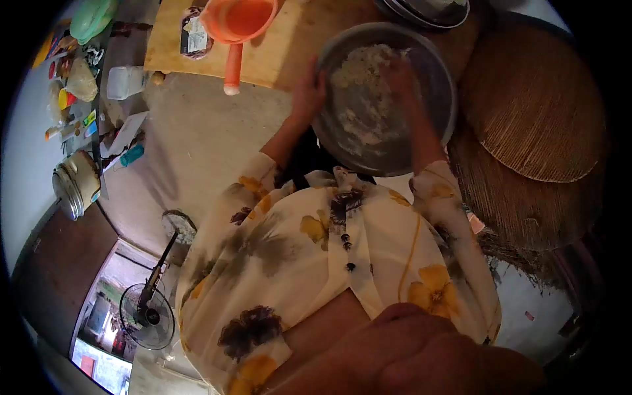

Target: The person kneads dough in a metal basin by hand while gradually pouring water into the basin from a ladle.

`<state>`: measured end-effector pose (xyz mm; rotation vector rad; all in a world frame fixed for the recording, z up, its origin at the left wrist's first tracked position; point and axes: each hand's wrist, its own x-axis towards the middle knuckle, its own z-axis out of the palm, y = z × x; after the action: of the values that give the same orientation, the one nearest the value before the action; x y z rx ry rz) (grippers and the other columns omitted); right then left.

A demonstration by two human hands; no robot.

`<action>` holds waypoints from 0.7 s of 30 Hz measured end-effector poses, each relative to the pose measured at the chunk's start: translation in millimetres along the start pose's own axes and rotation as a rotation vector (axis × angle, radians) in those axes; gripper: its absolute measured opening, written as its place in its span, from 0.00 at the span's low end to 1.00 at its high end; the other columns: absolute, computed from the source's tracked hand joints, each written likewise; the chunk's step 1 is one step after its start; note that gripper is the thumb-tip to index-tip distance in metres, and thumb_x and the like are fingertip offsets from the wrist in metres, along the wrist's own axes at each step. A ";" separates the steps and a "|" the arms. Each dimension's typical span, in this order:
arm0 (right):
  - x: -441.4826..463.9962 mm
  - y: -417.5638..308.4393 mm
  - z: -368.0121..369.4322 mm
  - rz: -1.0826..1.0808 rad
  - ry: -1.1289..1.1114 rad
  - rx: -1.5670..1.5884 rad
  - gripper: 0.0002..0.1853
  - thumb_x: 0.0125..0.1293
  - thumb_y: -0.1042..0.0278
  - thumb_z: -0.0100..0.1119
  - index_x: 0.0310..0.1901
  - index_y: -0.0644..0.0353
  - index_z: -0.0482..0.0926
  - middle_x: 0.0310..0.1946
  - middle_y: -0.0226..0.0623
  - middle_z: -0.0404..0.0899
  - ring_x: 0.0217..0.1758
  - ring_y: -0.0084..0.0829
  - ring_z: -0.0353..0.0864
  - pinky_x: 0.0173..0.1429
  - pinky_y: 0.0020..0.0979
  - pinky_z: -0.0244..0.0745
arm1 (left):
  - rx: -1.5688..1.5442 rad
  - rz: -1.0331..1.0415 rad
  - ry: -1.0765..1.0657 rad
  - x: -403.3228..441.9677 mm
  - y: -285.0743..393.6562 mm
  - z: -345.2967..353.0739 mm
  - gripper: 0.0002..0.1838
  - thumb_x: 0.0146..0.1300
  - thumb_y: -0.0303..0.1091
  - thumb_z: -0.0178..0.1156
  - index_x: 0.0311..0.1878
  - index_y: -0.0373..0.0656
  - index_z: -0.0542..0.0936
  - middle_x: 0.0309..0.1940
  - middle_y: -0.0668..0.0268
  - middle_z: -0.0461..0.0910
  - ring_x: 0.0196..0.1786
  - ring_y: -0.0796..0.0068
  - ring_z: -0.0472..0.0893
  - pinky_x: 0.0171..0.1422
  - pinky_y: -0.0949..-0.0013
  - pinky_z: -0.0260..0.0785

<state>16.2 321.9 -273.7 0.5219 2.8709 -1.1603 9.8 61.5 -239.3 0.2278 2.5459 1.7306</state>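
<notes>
A wide metal bowl (441,72) stands at the edge of the wooden table, tilted in this view. Pale, crumbly dough (359,76) and loose flour lie inside it. My left hand (308,95) grips the bowl's rim on the left side, with the thumb near the inner wall. Down in the bowl, my right hand (400,79) presses into the dough with curled fingers. The fingertips look dim and slightly blurred and are partly hidden by the dough.
An orange dipper (233,66) lies on the wooden table (296,49) beside a labelled packet (195,36). Stacked metal dishes (454,18) sit behind the bowl. Round woven mats (533,99) stand at the right. A fan (148,316) and a lidded container (76,184) are at the left.
</notes>
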 end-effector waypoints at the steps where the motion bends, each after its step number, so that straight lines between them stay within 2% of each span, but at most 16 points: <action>1: -6.4 2.3 13.3 0.003 -0.007 0.005 0.16 0.56 0.50 0.63 0.35 0.56 0.85 0.32 0.48 0.81 0.41 0.45 0.81 0.55 0.43 0.73 | 0.006 -0.006 0.000 -2.4 3.5 -1.1 0.23 0.68 0.29 0.54 0.65 0.33 0.68 0.52 0.44 0.78 0.55 0.54 0.80 0.57 0.60 0.71; 2: -14.1 2.9 28.4 -0.118 0.031 -0.115 0.16 0.56 0.51 0.62 0.35 0.56 0.85 0.32 0.47 0.81 0.42 0.45 0.80 0.55 0.43 0.73 | -0.020 -0.027 0.001 -5.3 7.7 -2.4 0.23 0.68 0.30 0.53 0.65 0.33 0.68 0.52 0.45 0.78 0.56 0.55 0.80 0.59 0.60 0.71; 4: -23.2 -8.6 39.2 -0.211 -0.236 -0.319 0.16 0.57 0.52 0.60 0.41 0.53 0.85 0.37 0.48 0.81 0.47 0.46 0.78 0.58 0.44 0.71 | -0.049 -0.034 -0.006 -2.0 20.8 -8.8 0.23 0.69 0.30 0.53 0.65 0.33 0.68 0.52 0.45 0.78 0.57 0.57 0.79 0.60 0.60 0.70; 5: -34.4 -14.1 40.1 -0.181 -0.554 -0.399 0.17 0.57 0.53 0.59 0.46 0.50 0.85 0.42 0.48 0.80 0.51 0.48 0.77 0.60 0.45 0.69 | -0.018 -0.050 -0.048 -0.2 27.7 -12.4 0.23 0.69 0.30 0.53 0.65 0.32 0.68 0.52 0.45 0.79 0.58 0.58 0.79 0.61 0.59 0.70; 7: -86.8 -72.1 39.6 -0.352 -0.228 -0.408 0.24 0.58 0.55 0.58 0.57 0.47 0.79 0.53 0.48 0.76 0.59 0.49 0.72 0.66 0.48 0.62 | 0.011 -0.071 -0.090 0.7 24.0 -10.7 0.23 0.69 0.30 0.53 0.65 0.32 0.68 0.51 0.44 0.79 0.58 0.58 0.79 0.62 0.59 0.69; 8: -94.2 -79.9 49.0 -0.343 -0.236 -0.411 0.24 0.58 0.55 0.58 0.57 0.47 0.79 0.53 0.48 0.76 0.59 0.49 0.72 0.66 0.48 0.62 | -0.018 -0.061 -0.043 -4.3 15.6 -5.1 0.22 0.68 0.30 0.53 0.64 0.33 0.68 0.49 0.43 0.78 0.53 0.52 0.79 0.57 0.57 0.70; 9: -101.6 -83.2 57.4 -0.385 -0.125 -0.471 0.25 0.59 0.55 0.57 0.60 0.48 0.76 0.56 0.47 0.75 0.61 0.49 0.71 0.68 0.49 0.60 | -0.047 -0.053 0.002 -8.4 10.6 0.4 0.22 0.68 0.30 0.53 0.63 0.34 0.68 0.48 0.43 0.78 0.48 0.46 0.79 0.53 0.55 0.71; 10: -102.6 -84.4 61.7 -0.432 -0.010 -0.530 0.27 0.60 0.55 0.56 0.62 0.48 0.73 0.59 0.46 0.74 0.63 0.49 0.71 0.69 0.51 0.57 | -0.051 -0.058 -0.002 -6.8 13.9 0.8 0.22 0.68 0.30 0.53 0.63 0.34 0.68 0.48 0.43 0.78 0.48 0.46 0.79 0.53 0.55 0.71; 12: -96.5 -82.6 63.6 -0.368 -0.048 -0.551 0.27 0.60 0.55 0.56 0.62 0.50 0.73 0.61 0.46 0.72 0.64 0.48 0.70 0.69 0.52 0.57 | 0.095 -0.002 -0.015 -4.5 17.6 -3.4 0.23 0.68 0.29 0.53 0.64 0.32 0.67 0.51 0.42 0.76 0.54 0.46 0.78 0.57 0.55 0.70; 15: -71.8 -74.9 73.1 -0.226 -0.135 -0.557 0.27 0.61 0.54 0.56 0.62 0.51 0.73 0.63 0.46 0.71 0.64 0.47 0.70 0.69 0.53 0.58 | 0.008 -0.124 -0.055 -5.7 18.5 -2.9 0.23 0.68 0.29 0.53 0.64 0.32 0.67 0.54 0.42 0.75 0.57 0.44 0.76 0.59 0.54 0.69; 17: -54.5 -67.2 76.3 -0.159 -0.183 -0.543 0.27 0.61 0.53 0.56 0.62 0.51 0.73 0.63 0.46 0.71 0.63 0.47 0.72 0.68 0.53 0.60 | 0.050 -0.069 -0.029 -5.5 21.2 -3.1 0.23 0.68 0.29 0.53 0.64 0.33 0.67 0.54 0.41 0.75 0.57 0.44 0.76 0.59 0.54 0.69; 20: -31.7 -71.3 70.6 -0.114 -0.183 -0.475 0.29 0.61 0.50 0.56 0.62 0.54 0.73 0.60 0.46 0.74 0.60 0.48 0.75 0.64 0.51 0.65 | 0.090 0.002 0.010 -4.2 23.5 -4.7 0.22 0.68 0.29 0.53 0.64 0.34 0.67 0.54 0.40 0.75 0.56 0.42 0.76 0.58 0.53 0.69; 21: -24.7 -73.8 70.4 0.002 -0.222 -0.469 0.25 0.62 0.49 0.56 0.57 0.54 0.76 0.52 0.50 0.77 0.56 0.49 0.77 0.60 0.49 0.68 | 0.090 0.004 0.006 -7.3 24.6 -6.4 0.22 0.68 0.30 0.53 0.63 0.35 0.68 0.54 0.40 0.75 0.55 0.41 0.76 0.57 0.52 0.69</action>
<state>8.5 217.3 -272.0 0.3493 2.7996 -0.4726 18.4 63.4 -214.4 0.2320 2.6317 1.6227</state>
